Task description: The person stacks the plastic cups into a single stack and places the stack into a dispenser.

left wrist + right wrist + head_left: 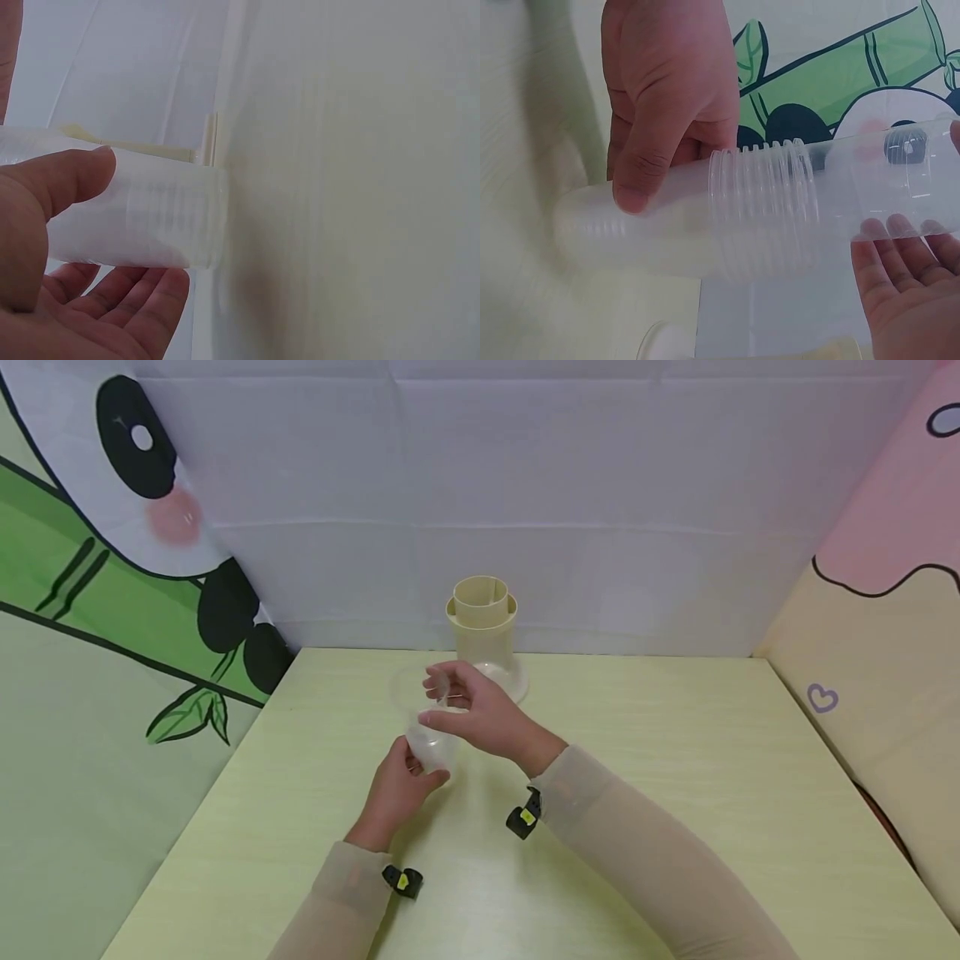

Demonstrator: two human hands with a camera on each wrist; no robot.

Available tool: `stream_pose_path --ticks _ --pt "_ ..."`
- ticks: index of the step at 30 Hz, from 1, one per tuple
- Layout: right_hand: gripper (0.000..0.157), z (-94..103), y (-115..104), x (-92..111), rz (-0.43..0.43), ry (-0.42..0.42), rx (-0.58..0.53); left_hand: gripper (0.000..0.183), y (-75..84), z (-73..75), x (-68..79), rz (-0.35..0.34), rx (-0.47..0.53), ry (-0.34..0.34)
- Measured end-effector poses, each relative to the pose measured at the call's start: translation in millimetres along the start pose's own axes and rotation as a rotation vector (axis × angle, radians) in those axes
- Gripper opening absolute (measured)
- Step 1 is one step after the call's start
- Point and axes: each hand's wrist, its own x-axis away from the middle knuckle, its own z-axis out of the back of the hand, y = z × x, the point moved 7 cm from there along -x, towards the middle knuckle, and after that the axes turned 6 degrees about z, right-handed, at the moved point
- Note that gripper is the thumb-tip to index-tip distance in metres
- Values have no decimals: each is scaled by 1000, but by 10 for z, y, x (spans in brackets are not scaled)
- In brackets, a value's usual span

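My left hand (396, 793) grips the lower part of a stack of clear plastic cups (761, 199); its thumb lies along one side and its fingers curl round the other. Several ridged rims show at the stack's upper end. From that end extends one more clear plastic cup (862, 187), in line with the stack. Around this cup bend the fingers and thumb of my right hand (487, 710). How deep the cup sits in the stack cannot be made out. In the left wrist view the stack's base (202, 217) points toward the tabletop.
Behind the hands, near the table's back edge, stands a beige double-tube holder (485, 639) on a round whitish base (517, 681). A pale wall sheet (525, 485) rises behind the table (675, 793); printed panels flank it.
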Motion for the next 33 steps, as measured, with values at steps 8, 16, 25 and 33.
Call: stream_pose_path --ticks 8,16,25,33 --pt "62 -21 103 23 -14 -6 15 69 10 5 12 -6 21 -5" --pt "61 -3 181 53 -25 3 58 70 0 7 11 -7 9 -7" --pt "63 4 325 100 -66 21 111 71 24 2 12 -19 14 -6" --pt "64 -12 437 141 -102 22 145 71 13 -3 16 -10 19 -4"
